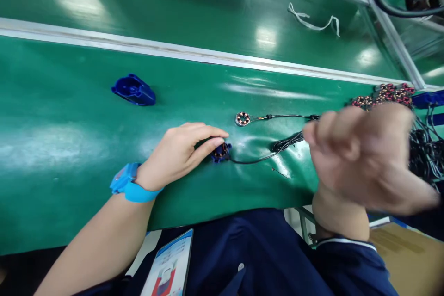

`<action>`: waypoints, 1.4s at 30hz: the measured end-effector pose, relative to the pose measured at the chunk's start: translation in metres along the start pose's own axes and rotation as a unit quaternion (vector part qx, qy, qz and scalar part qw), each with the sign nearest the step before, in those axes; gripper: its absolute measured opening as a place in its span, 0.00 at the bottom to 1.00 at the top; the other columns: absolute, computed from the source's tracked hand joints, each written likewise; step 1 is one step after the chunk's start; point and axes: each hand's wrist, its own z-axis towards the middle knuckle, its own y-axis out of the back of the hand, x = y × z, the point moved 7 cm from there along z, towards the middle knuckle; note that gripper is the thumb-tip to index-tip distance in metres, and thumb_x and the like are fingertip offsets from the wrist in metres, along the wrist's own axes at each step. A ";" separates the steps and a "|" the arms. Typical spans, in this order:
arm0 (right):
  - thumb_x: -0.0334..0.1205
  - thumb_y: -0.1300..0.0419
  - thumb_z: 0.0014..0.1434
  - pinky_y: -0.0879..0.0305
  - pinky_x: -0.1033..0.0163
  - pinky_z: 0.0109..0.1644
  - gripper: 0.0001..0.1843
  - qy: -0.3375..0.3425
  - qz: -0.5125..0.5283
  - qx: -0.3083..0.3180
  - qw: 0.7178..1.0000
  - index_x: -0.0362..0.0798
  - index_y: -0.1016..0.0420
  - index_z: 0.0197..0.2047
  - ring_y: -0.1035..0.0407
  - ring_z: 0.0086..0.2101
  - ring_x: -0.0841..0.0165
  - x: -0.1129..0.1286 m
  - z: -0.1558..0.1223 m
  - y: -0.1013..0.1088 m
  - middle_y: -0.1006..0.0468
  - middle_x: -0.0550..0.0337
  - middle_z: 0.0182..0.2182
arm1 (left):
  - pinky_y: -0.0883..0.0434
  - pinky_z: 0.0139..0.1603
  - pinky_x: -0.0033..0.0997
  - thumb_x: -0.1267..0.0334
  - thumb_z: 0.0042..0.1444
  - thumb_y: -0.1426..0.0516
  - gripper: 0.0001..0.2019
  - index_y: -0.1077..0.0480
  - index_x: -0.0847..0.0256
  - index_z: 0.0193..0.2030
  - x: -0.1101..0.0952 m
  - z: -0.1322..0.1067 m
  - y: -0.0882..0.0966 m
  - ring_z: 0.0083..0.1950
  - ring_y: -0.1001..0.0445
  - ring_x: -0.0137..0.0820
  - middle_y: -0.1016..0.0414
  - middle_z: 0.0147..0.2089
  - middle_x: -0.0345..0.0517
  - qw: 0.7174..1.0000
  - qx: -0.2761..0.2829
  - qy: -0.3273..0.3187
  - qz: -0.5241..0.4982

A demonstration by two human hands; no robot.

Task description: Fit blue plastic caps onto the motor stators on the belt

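My left hand (180, 152), with a blue wrist strap (130, 185), rests on the green belt (69, 138) and pinches a small blue coil part (221, 151) between thumb and fingers. A black wire (256, 159) runs from that part to the right. A second round copper coil (243, 119) with its own black wire lies just beyond it. My right hand (364, 157) is raised above the belt at the right and is smeared by motion; its fingers cannot be made out.
A blue plastic housing (133, 89) lies on the belt at the left. A heap of coils with black wires (398, 95) sits at the far right. A white strip (314, 21) lies on the far belt. A metal rail (173, 50) divides the belts.
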 end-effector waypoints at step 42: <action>0.43 0.31 0.59 0.32 0.64 0.34 0.19 0.014 0.039 0.058 0.997 0.56 0.21 0.53 0.34 0.30 0.72 -0.041 0.023 -0.069 0.26 0.62 0.33 | 0.27 0.64 0.42 0.67 0.57 0.38 0.38 0.51 0.50 0.71 0.005 -0.006 -0.013 0.58 0.26 0.36 0.43 0.67 0.52 0.995 0.005 0.037 -0.095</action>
